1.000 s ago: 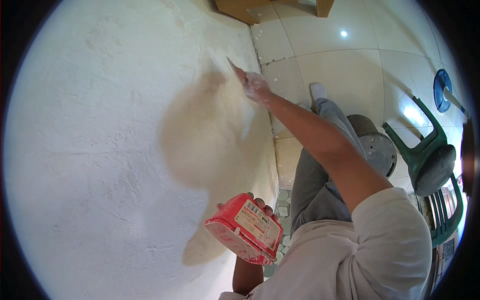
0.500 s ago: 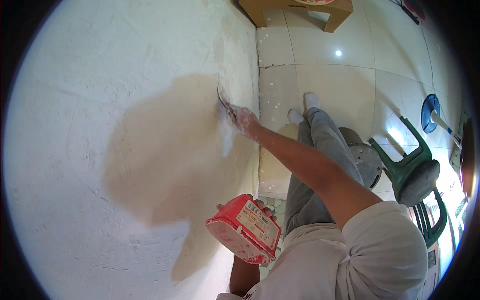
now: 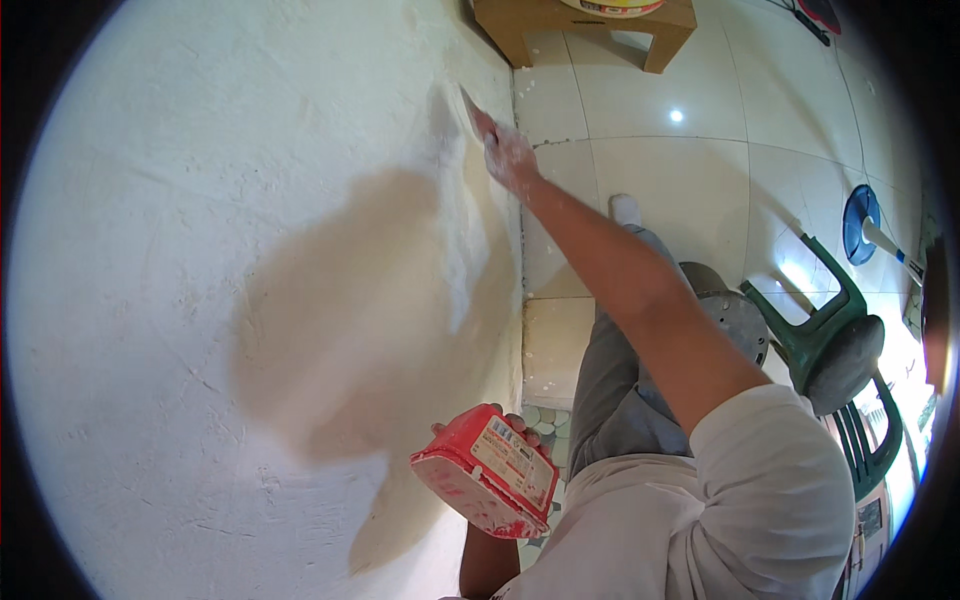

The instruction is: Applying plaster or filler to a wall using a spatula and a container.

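In my right hand, dusted with white, is a putty knife, its thin blade seen nearly edge-on at the wall. The fingers are closed around its handle. A pale wet-looking streak runs down the white wall below the blade, close to the corner with the floor. My left hand grips a red plastic tub from behind, with fingertips showing over its edge. White filler is smeared over the tub, which is tilted; its inside is hidden from view.
Beyond my right hand stands a brown stool bearing a round container. To my right are a green plastic chair, a grey perforated object beside my leg, and a blue disc with a white handle. White specks mark the tiled floor.
My right hand has moved the putty knife farther up along the wall, away from me. One foot has gone out of sight behind my arm. The tub stays nearly in place.
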`<state>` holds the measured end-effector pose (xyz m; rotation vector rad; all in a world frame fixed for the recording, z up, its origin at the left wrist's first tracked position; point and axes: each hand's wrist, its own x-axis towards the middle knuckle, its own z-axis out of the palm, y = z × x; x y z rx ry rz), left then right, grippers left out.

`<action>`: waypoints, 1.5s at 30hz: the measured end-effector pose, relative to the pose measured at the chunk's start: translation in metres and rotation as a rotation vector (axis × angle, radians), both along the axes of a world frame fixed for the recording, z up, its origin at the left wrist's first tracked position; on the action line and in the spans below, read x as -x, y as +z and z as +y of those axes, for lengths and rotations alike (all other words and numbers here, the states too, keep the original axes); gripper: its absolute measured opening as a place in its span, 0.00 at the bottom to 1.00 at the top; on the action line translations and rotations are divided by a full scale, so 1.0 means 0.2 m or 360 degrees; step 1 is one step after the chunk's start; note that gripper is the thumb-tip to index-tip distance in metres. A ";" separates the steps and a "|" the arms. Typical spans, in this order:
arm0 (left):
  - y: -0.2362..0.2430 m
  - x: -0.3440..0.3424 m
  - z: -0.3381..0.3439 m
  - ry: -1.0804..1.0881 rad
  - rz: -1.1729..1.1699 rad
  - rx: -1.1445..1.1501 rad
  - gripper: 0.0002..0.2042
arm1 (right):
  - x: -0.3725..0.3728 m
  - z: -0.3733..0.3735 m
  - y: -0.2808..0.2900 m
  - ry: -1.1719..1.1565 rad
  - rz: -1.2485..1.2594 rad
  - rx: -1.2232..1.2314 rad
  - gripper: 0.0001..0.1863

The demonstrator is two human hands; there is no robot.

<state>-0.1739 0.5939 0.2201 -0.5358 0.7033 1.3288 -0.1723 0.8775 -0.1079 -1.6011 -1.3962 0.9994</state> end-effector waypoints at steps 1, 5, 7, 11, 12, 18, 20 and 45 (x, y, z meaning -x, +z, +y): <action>0.00 0.00 0.00 0.0000 -0.0015 0.0006 0.33 | 0.00 0.06 0.00 -0.0005 0.0002 0.0012 0.14; -0.01 0.02 -0.02 -0.0002 -0.0023 0.0009 0.33 | 0.05 0.13 0.06 0.0318 0.0227 0.0201 0.14; 0.00 0.02 -0.02 -0.0018 -0.0042 0.0018 0.33 | 0.09 0.07 0.12 0.0406 0.0350 0.0297 0.15; 0.00 0.02 -0.02 -0.0025 -0.0033 0.0033 0.33 | 0.09 -0.19 0.25 0.0488 0.0311 0.0273 0.17; 0.00 0.02 -0.01 -0.0025 -0.0025 0.0010 0.33 | 0.07 -0.26 0.28 0.0518 0.0306 0.0264 0.18; -0.01 0.02 0.01 -0.0115 -0.0096 -0.0178 0.35 | -0.19 -0.66 0.35 0.0810 0.0511 0.0210 0.17; 0.00 0.00 0.01 -0.0107 -0.0006 -0.0210 0.31 | -0.31 -0.75 0.39 0.0618 0.0796 0.0407 0.16; 0.29 -0.36 0.52 0.0266 0.0537 -0.1303 0.30 | -1.53 -0.79 2.60 0.1053 0.0191 -0.0333 0.11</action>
